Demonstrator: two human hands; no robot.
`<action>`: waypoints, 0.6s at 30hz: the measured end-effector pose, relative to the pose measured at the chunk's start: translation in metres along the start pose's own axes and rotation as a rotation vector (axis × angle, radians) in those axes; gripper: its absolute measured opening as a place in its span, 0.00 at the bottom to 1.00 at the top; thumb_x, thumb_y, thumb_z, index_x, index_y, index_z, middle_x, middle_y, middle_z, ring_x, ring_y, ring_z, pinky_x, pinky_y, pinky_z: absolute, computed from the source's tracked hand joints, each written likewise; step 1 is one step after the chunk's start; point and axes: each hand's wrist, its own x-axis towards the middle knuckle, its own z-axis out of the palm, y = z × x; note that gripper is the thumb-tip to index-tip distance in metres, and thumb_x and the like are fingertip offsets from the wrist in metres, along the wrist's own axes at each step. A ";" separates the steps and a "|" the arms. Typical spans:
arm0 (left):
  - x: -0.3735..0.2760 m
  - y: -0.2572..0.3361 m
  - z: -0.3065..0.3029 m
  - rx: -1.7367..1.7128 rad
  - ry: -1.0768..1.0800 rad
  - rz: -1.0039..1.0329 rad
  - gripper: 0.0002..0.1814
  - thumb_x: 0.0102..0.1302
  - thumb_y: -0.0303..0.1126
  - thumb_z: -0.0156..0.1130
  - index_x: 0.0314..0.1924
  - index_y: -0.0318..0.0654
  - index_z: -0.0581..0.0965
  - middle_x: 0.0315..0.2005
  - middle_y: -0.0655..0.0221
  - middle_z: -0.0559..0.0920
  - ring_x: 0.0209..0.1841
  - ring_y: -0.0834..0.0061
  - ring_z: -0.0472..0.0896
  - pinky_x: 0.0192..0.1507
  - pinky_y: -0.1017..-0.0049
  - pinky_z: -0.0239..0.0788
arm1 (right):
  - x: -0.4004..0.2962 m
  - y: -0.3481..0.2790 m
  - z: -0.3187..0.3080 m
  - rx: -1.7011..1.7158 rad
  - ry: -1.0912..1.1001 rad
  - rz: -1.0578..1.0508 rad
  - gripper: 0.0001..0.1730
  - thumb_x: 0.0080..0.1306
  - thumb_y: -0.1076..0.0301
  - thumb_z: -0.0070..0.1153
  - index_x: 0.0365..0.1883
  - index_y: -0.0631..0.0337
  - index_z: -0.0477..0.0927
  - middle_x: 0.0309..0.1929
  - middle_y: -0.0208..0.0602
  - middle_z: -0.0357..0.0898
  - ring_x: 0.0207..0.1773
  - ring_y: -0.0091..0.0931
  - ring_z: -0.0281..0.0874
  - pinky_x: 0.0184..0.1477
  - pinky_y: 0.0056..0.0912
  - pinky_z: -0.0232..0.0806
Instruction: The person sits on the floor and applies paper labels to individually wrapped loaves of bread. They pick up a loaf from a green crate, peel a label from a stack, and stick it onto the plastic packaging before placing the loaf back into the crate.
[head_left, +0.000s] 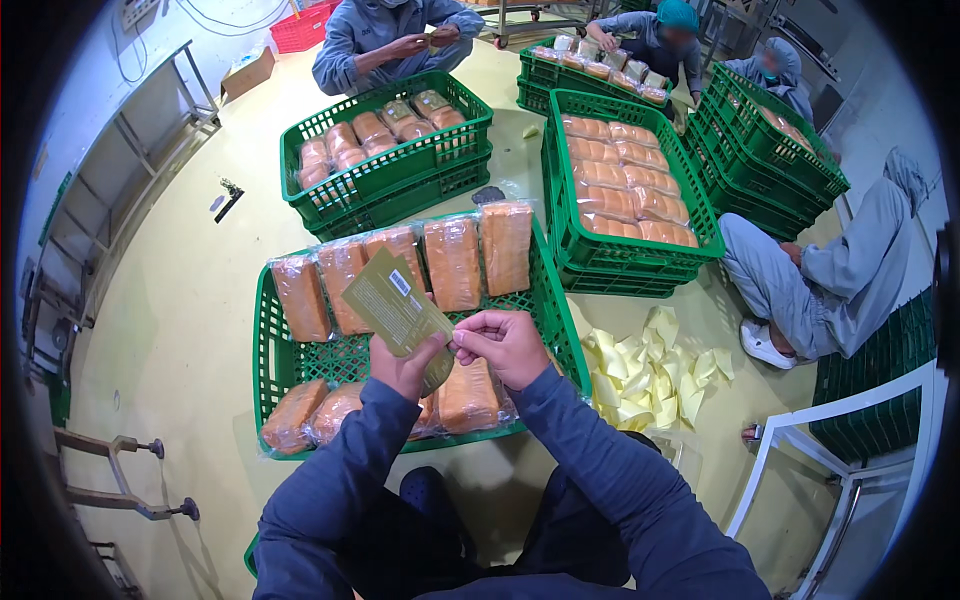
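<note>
My left hand (403, 367) grips a few olive-green printed labels (390, 300), fanned out and bearing writing and a barcode. At their lower right corner, the thumb and fingertips of my right hand (504, 346) pinch the edge. Both hands are above a green plastic crate (345, 365) with a lattice floor. Plastic-wrapped bread loaves (452, 262) lean in a row along its far side. More wrapped loaves (466, 397) lie along the near side, partly hidden by my hands and sleeves.
Crumpled pale-yellow paper strips (652, 371) are heaped right of the crate. Beyond stand stacked green crates (390, 169) and another bread-filled stack (637, 259). Several co-workers sit around, one person (397, 45) handling a small item. A white metal frame (847, 420) stands at right.
</note>
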 end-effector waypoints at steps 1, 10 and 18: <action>-0.001 0.002 0.000 -0.001 0.007 -0.003 0.27 0.53 0.27 0.60 0.55 0.30 0.70 0.36 0.65 0.78 0.39 0.75 0.77 0.43 0.74 0.69 | 0.000 -0.001 -0.001 -0.001 -0.018 0.011 0.07 0.59 0.73 0.57 0.32 0.70 0.78 0.26 0.35 0.80 0.27 0.18 0.77 0.32 0.20 0.72; -0.005 0.002 0.013 0.056 0.040 0.071 0.18 0.53 0.22 0.62 0.46 0.30 0.74 0.33 0.65 0.80 0.36 0.76 0.79 0.39 0.75 0.71 | 0.001 0.007 -0.002 -0.289 0.085 -0.073 0.06 0.53 0.73 0.61 0.23 0.67 0.77 0.20 0.29 0.77 0.23 0.15 0.73 0.27 0.17 0.66; -0.007 0.004 0.013 0.062 0.013 0.065 0.17 0.52 0.23 0.63 0.44 0.30 0.74 0.33 0.65 0.81 0.35 0.75 0.80 0.38 0.75 0.72 | -0.001 -0.001 -0.006 -0.259 0.016 0.000 0.07 0.53 0.73 0.62 0.24 0.67 0.77 0.19 0.30 0.76 0.21 0.15 0.72 0.24 0.17 0.65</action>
